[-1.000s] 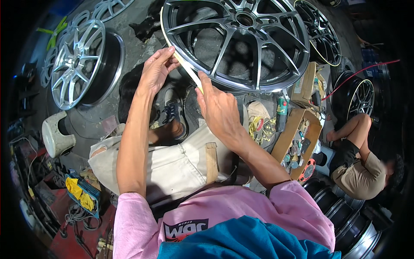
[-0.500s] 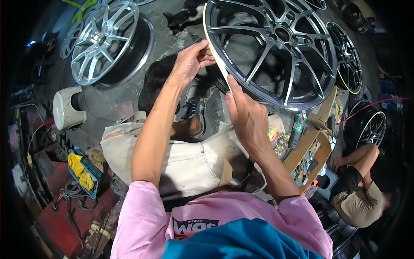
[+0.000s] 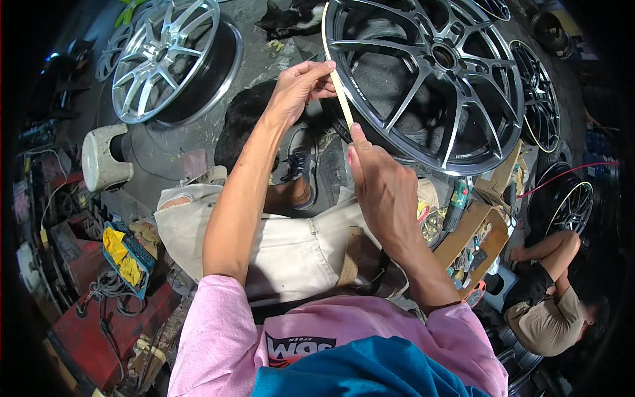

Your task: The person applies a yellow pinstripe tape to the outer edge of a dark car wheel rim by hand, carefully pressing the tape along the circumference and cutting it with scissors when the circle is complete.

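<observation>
A large dark alloy wheel rim [image 3: 444, 58] with machined spokes stands tilted in front of me. Along its left outer lip runs a narrow pale strip of tape [image 3: 342, 96]. My left hand [image 3: 297, 89] pinches this strip between thumb and fingers at the lip. Lower on the same strip is my right hand [image 3: 387, 185], index finger stretched along it, thumb close by and the other fingers curled in. The tape's end beneath the right hand is hidden.
A silver wheel [image 3: 159, 56] leans at the far left, near a white stool [image 3: 102, 162]. A black-and-white cat [image 3: 291, 20] lies beyond my left hand. A green grinder [image 3: 456, 202] and a cardboard box [image 3: 479, 264] sit right. Another person [image 3: 546, 314] sits at far right.
The view has shifted slightly, so the wheel appears a little farther right and lower. My left thumb now lies over the tape, and more of the strip shows between my hands.
</observation>
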`<state>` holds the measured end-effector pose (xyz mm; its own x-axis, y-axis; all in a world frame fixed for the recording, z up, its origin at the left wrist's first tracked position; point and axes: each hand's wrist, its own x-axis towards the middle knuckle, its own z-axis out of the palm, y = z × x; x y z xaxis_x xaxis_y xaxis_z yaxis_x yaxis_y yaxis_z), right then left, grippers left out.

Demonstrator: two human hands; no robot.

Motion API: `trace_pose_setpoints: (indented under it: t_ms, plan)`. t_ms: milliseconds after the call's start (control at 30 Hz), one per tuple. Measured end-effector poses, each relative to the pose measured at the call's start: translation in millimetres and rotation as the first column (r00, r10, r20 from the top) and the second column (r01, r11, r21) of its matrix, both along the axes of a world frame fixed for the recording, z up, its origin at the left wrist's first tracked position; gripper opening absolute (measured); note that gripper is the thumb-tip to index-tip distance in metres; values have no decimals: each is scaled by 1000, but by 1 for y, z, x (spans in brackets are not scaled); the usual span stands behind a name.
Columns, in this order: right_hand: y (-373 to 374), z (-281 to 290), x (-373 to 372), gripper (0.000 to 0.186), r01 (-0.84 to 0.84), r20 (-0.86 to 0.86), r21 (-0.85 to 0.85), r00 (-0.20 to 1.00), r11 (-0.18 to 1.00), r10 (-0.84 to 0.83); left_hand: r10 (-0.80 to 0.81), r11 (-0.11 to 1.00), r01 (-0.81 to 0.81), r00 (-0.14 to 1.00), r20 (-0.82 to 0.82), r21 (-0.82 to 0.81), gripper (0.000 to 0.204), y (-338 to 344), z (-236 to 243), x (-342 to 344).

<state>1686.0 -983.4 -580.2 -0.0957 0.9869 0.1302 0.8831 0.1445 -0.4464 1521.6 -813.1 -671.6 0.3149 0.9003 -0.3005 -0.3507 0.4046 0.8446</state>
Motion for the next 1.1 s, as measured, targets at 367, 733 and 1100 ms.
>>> trace_pose_setpoints:
  t_ms: [367,733,1100]
  plan:
    - [0,-16,16,43,-46,69,49,997,998,42,2,999,-3,1000,13,38,27,-4,-6,0]
    - [1,-15,23,42,-72,91,58,994,996,66,-5,1000,7,990,144,-18,24,-12,-14,3]
    - [2,-14,26,45,-119,111,25,987,993,116,-37,998,44,984,177,-37,23,-24,-16,9]
